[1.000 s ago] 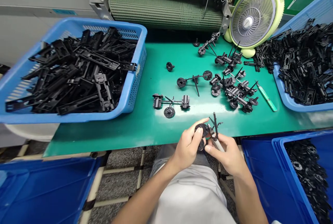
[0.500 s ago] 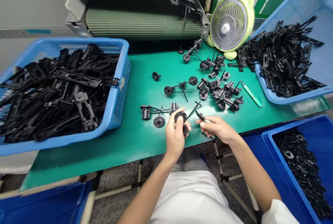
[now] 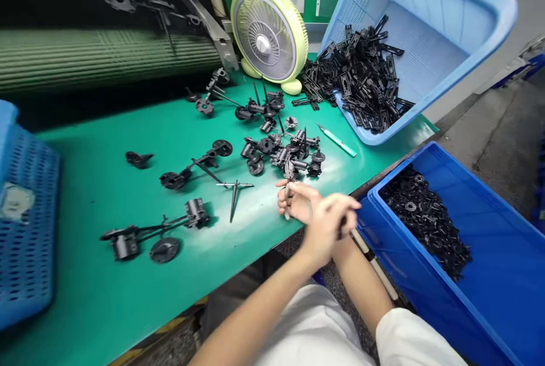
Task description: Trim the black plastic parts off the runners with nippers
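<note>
At the front edge of the green bench (image 3: pixel 85 298), the person's hands are working close together, crossed at the wrists. The left hand (image 3: pixel 330 227) is riding on top, its fingers curled shut over something dark (image 3: pixel 343 228) that is too hidden to identify, while the right hand (image 3: pixel 298 201) is half-curled beside it, pinching a slim pale stem (image 3: pixel 287 207). A white-handled tool (image 3: pixel 372 261) is sticking out past them over the corner of the blue crate (image 3: pixel 426 320), though I can't tell which hand is gripping it. If that grip is slipping, the tool could be dropping among the crate's black discs (image 3: pixel 426 224) or onto the floor, and with the hands this tight, a sharp tip could be catching a finger. Just ahead, black moulded plastic assemblies (image 3: pixel 281 156) are heaped mid-bench with thin spikes pointing up, so a careless reach could be scattering them. A loose three-pronged runner (image 3: pixel 234 196) is lying near the right hand, easy to knock. Farther along, a green-handled craft knife (image 3: pixel 336 141) is lying with its blade showing, beside a light-blue basket (image 3: pixel 409 42) that could be tipping if nudged.
</note>
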Demonstrator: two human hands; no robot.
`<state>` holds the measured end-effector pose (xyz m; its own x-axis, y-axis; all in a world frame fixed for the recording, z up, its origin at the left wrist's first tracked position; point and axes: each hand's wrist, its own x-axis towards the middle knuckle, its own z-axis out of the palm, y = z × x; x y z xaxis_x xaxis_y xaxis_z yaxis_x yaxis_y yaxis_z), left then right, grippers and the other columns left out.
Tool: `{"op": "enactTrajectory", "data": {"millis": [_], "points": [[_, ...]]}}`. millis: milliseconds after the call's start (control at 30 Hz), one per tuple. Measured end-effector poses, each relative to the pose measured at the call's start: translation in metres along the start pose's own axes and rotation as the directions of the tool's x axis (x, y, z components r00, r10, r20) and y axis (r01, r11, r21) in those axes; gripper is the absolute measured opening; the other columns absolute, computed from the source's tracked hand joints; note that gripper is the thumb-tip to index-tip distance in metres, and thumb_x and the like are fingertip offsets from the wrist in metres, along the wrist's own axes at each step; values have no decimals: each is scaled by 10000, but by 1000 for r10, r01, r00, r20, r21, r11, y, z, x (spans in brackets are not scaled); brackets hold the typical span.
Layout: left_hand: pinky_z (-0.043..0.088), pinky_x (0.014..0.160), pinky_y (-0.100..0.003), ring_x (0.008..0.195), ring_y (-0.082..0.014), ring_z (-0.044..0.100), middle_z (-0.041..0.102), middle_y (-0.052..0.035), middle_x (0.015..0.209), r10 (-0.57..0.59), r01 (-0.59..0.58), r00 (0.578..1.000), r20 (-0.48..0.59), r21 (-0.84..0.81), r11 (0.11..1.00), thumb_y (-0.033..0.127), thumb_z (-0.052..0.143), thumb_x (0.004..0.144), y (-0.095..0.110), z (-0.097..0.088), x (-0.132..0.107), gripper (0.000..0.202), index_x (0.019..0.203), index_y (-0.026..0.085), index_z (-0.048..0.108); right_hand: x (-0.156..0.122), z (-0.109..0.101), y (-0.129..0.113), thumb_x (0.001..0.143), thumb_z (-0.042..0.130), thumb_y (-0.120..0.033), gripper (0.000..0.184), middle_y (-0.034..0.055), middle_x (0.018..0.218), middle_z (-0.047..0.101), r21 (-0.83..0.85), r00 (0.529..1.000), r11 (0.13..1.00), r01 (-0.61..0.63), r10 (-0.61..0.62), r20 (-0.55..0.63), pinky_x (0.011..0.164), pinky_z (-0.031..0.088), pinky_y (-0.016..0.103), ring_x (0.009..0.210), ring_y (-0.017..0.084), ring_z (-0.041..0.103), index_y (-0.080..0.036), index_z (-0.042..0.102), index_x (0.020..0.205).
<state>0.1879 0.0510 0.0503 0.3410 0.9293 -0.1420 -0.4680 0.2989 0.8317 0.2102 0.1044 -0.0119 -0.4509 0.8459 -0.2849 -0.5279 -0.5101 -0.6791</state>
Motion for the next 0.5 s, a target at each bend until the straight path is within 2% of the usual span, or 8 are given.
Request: {"op": "enactTrajectory", "data": {"millis": [67,100,133,200,267,367,433,500], "points": [[473,504,-252,509,-125,563,632,-30,644,-71,37,989,131,248,968,478,485,871,-20,52,31,387,909,144,675,-1,-1,0,787,597,-326,238,10,691,569,46,1000,999,-8,7,25,577,436,281,631,147,510,-149,628,943],[537,665,-320,729,-191,667,704,-84,868,-86,-8,969,233,376,926,508,486,872,-28,72,44,446,1102,163,649,-2,-1,0,787,602,-321,233,9,685,567,69,999,998,-8,5,36,574,437,279,625,146,510,-149,630,941],[527,842,-395,1001,-262,659,681,-133,1112,-90,-56,959,268,491,870,546,494,864,-32,86,52,551,1261,173,571,-3,-2,1,786,609,-319,228,7,683,567,89,999,996,-3,-1,41,576,440,278,623,145,512,-153,632,941],[378,1071,-489,1360,-321,408,469,-157,1447,-26,-179,952,304,627,758,575,486,869,-33,93,55,695,1445,200,378,-4,-3,3,791,622,-320,216,3,693,574,127,999,992,14,-20,43,595,451,280,632,145,523,-168,634,944],[344,1112,-468,1388,-290,373,428,-147,1483,155,-346,929,337,639,687,508,471,906,-24,71,39,639,1455,202,356,-5,-5,6,790,635,-318,205,0,705,583,162,998,986,25,-33,44,630,466,288,651,148,535,-184,640,944],[520,902,-327,963,-188,666,697,-100,1057,500,-551,818,286,642,533,311,450,946,-4,4,-9,321,1204,180,588,-5,-8,8,787,646,-324,197,3,720,600,198,998,980,9,-20,53,651,477,295,668,154,549,-196,654,937],[535,722,-268,716,-144,656,684,-43,797,650,-448,753,103,804,391,234,448,941,7,-48,-39,204,968,177,643,-4,-9,7,789,650,-316,202,16,742,613,204,997,979,-25,11,70,664,481,306,682,162,560,-188,661,946],[512,644,-265,666,-153,636,645,-36,749,707,-131,697,-119,948,289,229,490,919,14,-95,-56,154,910,167,631,-4,-10,5,792,651,-305,215,26,761,622,199,995,978,-59,41,90,684,482,322,697,169,567,-178,661,965]]}}
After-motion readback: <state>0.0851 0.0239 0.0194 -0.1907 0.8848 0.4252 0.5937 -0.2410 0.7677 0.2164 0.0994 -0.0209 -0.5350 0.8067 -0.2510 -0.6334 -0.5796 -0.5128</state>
